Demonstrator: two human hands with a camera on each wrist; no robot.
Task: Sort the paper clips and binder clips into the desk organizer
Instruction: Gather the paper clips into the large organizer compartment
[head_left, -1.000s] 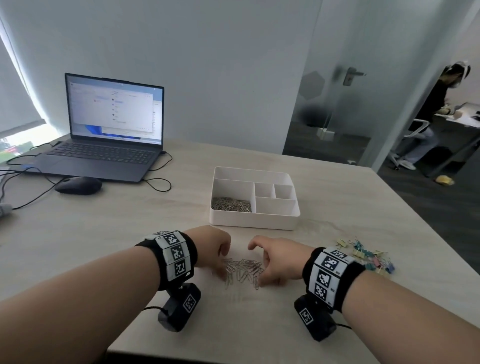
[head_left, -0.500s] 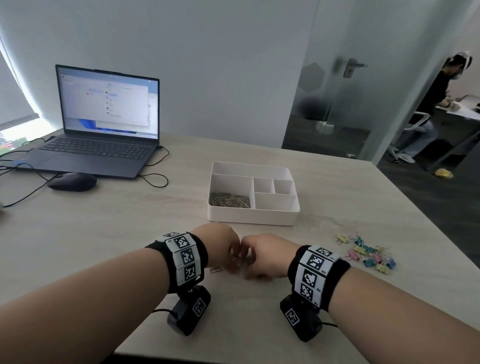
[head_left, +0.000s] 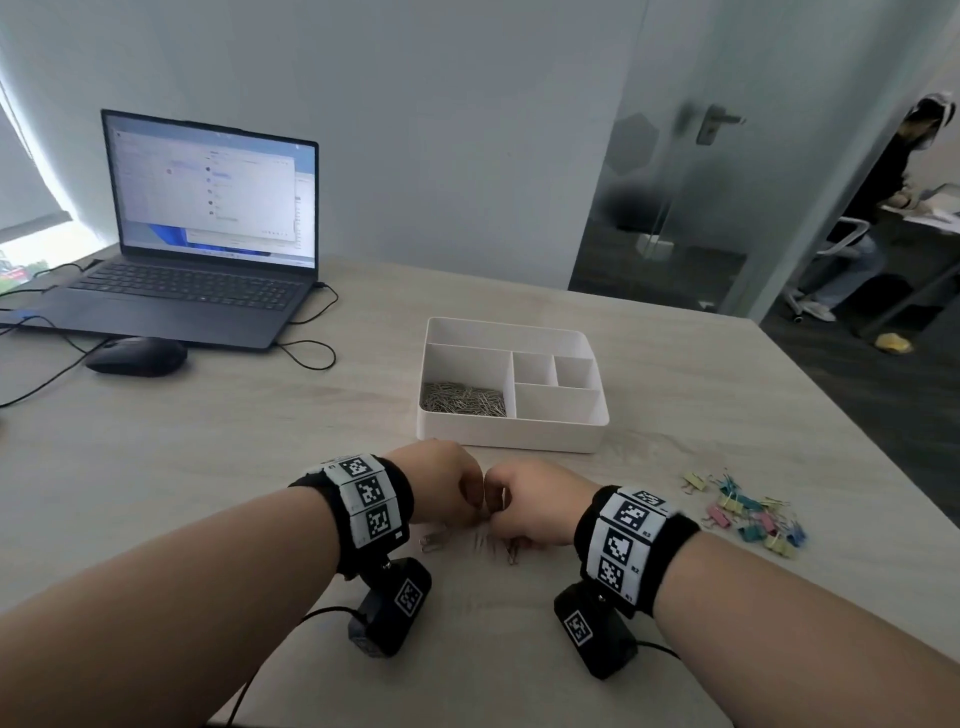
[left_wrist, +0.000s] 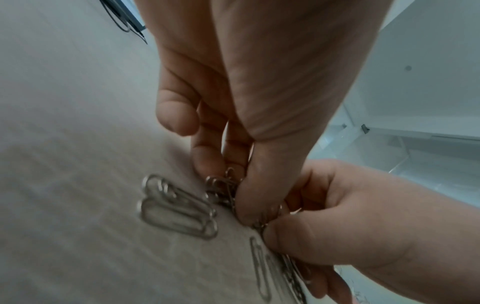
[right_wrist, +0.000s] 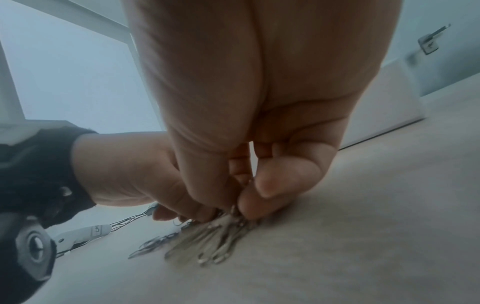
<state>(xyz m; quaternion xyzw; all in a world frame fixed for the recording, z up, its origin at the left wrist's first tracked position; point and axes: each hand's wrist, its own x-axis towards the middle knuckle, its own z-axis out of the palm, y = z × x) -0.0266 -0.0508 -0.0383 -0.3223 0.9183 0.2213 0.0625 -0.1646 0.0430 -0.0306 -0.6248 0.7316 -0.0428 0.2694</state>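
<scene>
Low in the centre of the head view, the left hand (head_left: 441, 491) and right hand (head_left: 530, 506) meet knuckle to knuckle on the pale wood-grain desk (head_left: 208, 441), each pinching loose silver wire paper clips (left_wrist: 179, 207). The white compartmented plastic desk organizer (head_left: 511, 434) sits just above, more clips in its lower-left compartment; pastel binder clips (head_left: 748, 514) lie at right.

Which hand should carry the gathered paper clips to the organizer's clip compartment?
Left, probably. The left hand pinches paper clips, and the filled compartment sits on the organizer's left side. The right hand also pinches clips but sits farther right.
</scene>
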